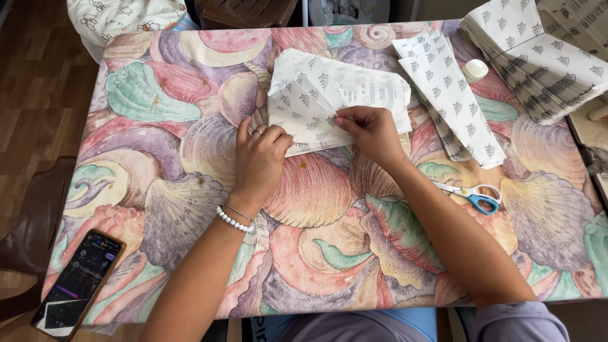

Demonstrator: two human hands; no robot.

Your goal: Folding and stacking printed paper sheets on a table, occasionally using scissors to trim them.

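We see everything through one head-worn camera, looking steeply down and forward, close over our left hand (pixel 259 158) and right hand (pixel 373 134). Beyond the hands the table's (pixel 190 190) far edge shows; nearest us, our lap. No second view overlaps.

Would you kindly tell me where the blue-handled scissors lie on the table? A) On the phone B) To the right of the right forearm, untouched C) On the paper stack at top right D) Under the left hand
B: the scissors lie on the tablecloth right of the right forearm, while both hands fold the patterned paper.
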